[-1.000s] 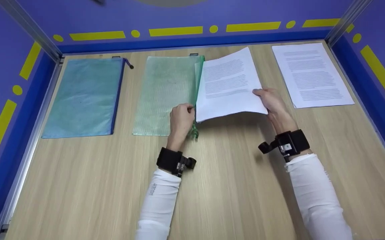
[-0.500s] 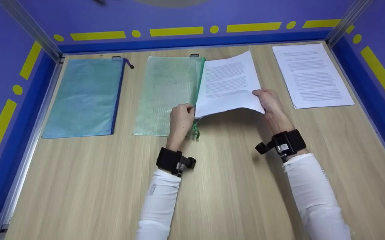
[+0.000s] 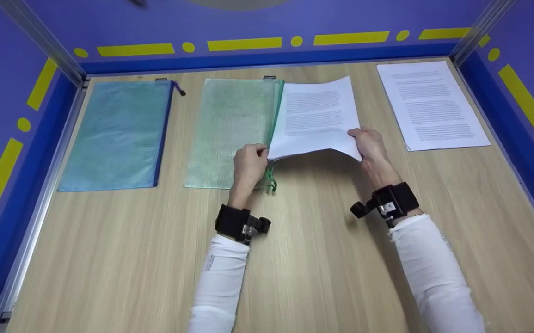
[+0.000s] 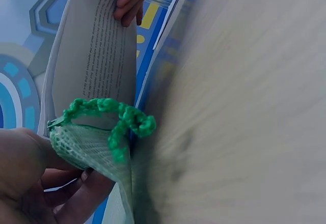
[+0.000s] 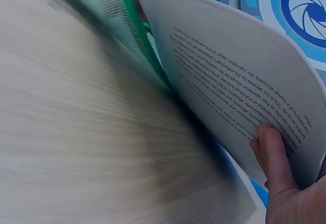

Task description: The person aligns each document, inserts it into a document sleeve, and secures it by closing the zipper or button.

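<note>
My right hand grips the right edge of a stack of printed paper, thumb on top. The stack bows upward, its left edge at the mouth of a green mesh zipper pouch. With my left hand I pinch the pouch's front corner by its opening. In the left wrist view the pouch's mesh bulges open beside the thumb, a green braided cord hanging from it. Seen from the right wrist, fingers lie across the underside of the paper, and the pouch's green edge stands near its far end.
On the left of the wooden table lies a blue zipper pouch with a dark pull cord. Another stack of printed sheets lies at the back right. Blue panels with yellow marks enclose the table.
My right hand has moved left and slightly toward me, carrying the paper stack's left edge closer to my left hand at the pouch's mouth. The left hand stays nearly in place.
</note>
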A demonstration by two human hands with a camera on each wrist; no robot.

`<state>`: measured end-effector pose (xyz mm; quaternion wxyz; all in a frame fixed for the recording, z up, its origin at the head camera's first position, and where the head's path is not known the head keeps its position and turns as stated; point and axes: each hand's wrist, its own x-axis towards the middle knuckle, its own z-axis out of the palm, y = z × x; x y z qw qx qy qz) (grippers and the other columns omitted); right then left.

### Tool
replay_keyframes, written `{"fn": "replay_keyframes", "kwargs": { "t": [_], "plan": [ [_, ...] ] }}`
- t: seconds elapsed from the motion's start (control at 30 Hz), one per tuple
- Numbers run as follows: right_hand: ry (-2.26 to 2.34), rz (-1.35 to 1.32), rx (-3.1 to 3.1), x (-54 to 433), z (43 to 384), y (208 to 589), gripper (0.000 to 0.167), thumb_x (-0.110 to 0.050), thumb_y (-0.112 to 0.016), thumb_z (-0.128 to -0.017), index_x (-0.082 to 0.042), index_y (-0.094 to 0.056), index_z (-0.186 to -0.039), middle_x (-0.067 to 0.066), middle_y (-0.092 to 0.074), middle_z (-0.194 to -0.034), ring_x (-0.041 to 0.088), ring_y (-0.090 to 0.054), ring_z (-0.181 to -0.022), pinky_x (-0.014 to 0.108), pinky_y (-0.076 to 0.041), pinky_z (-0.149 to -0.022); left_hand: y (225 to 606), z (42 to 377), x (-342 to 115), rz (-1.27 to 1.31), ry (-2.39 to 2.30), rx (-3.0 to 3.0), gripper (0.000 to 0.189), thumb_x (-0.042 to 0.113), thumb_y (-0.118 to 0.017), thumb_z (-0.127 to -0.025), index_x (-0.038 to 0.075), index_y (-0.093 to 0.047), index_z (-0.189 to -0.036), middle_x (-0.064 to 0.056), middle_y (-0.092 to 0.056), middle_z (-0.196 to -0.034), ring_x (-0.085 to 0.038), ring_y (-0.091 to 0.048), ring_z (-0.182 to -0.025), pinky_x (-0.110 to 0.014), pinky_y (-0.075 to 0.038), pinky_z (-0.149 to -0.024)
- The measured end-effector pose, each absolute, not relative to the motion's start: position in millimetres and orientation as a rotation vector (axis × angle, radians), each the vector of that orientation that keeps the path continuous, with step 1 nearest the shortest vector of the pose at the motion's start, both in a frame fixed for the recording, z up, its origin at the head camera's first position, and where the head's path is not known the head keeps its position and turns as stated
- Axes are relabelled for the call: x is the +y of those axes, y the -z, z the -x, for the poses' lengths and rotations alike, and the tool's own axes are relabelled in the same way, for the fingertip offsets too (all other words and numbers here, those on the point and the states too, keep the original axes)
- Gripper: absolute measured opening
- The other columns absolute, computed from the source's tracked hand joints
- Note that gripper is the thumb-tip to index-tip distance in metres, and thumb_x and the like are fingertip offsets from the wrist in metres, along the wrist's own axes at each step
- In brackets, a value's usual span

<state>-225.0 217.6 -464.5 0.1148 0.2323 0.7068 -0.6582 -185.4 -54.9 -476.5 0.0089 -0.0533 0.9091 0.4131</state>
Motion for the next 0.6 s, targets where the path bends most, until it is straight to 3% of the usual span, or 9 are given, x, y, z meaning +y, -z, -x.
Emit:
{"fn": "replay_keyframes", "kwargs": {
  "t": [0.17, 0.33, 0.47, 0.6],
  "plan": [
    [1.877, -0.648, 2.124, 218.7, 223.2, 463.6, 0.044, -0.021, -0.048, -0.101, 0.002, -0.050, -0.139, -0.003, -0.066, -0.096, 0.005, -0.066, -0.082, 0.018, -0.053, -0.070, 475.6, 185.8, -57.2, 0.184, -1.333, 2.802, 0.022, 0.015, -0.059, -0.098, 0.006, -0.076, -0.110, -0.008, -0.075, -0.099, -0.013, -0.058, -0.077, -0.031, -0.053, -0.073],
    [1.792, -0.530, 2.223, 222.7, 222.2, 459.2, 0.045, -0.021, -0.045, -0.103, 0.000, -0.048, -0.143, -0.001, -0.067, -0.104, 0.005, -0.066, -0.085, 0.018, -0.054, -0.070, 476.0, 186.4, -56.4, 0.176, -1.347, 2.813, 0.023, 0.014, -0.058, -0.096, 0.005, -0.077, -0.107, -0.008, -0.076, -0.099, -0.014, -0.060, -0.078, -0.031, -0.053, -0.073],
    [1.737, -0.471, 2.301, 222.7, 222.4, 453.4, 0.044, -0.021, -0.044, -0.103, 0.000, -0.051, -0.140, 0.001, -0.065, -0.107, 0.007, -0.063, -0.086, 0.019, -0.052, -0.070, 476.1, 186.6, -53.8, 0.155, -1.296, 2.846, 0.023, 0.014, -0.058, -0.096, 0.004, -0.077, -0.106, -0.009, -0.077, -0.099, -0.015, -0.060, -0.077, -0.033, -0.054, -0.074],
    [1.704, -0.447, 2.358, 219.9, 223.1, 446.9, 0.041, -0.020, -0.045, -0.102, 0.003, -0.055, -0.133, 0.000, -0.063, -0.099, 0.008, -0.061, -0.081, 0.019, -0.051, -0.067, 476.1, 185.9, -51.1, 0.139, -1.230, 2.877, 0.023, 0.015, -0.058, -0.097, 0.005, -0.077, -0.106, -0.008, -0.076, -0.097, -0.014, -0.058, -0.076, -0.032, -0.053, -0.073]
  ]
}}
